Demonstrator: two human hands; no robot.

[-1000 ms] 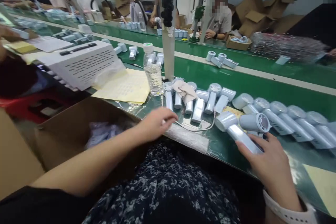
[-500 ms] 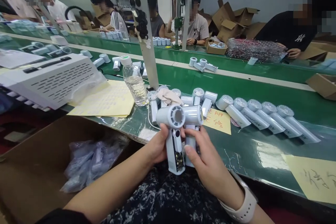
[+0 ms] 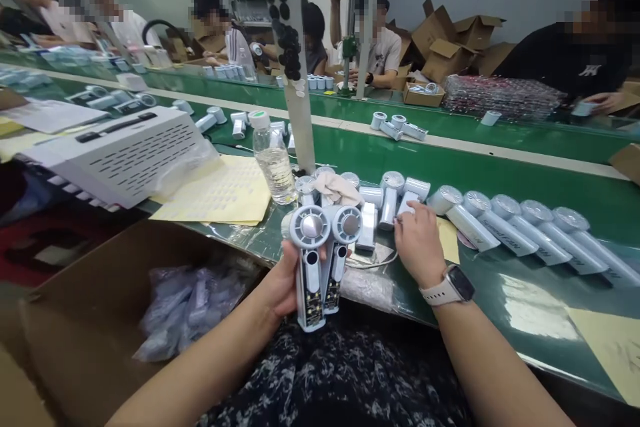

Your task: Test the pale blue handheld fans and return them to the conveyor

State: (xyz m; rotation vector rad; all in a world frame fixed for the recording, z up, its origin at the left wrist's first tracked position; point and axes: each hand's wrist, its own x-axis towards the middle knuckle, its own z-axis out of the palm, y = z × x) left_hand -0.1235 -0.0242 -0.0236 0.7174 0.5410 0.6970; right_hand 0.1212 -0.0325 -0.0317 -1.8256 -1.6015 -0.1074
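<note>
My left hand [image 3: 284, 283] is closed around two pale blue handheld fans. Their round grilles face me. The left fan [image 3: 312, 280] and the one beside it [image 3: 334, 267] both have open handles with circuit boards showing. Out on the bench, my right hand [image 3: 421, 243] has its fingers bent at the handle of another handheld fan [image 3: 409, 203]; the hand partly hides that handle. Just left of it lie another fan [image 3: 388, 207] and a fan handle [image 3: 367, 227]. A beige cloth [image 3: 337, 188] rests on fans behind the held pair.
A row of fans [image 3: 525, 233] lies to the right. On the left are a water bottle [image 3: 275, 167], yellow sheets [image 3: 235, 190] and a white slotted machine [image 3: 135, 153]. Below stands a cardboard box [image 3: 90, 293] with bagged items. A post [image 3: 300, 120] rises mid-bench; several people work opposite.
My right hand has left the pair of fans and moved right to the fan on the bench. My left hand now holds both fans, turned grille-forward side by side. The view has shifted slightly.
</note>
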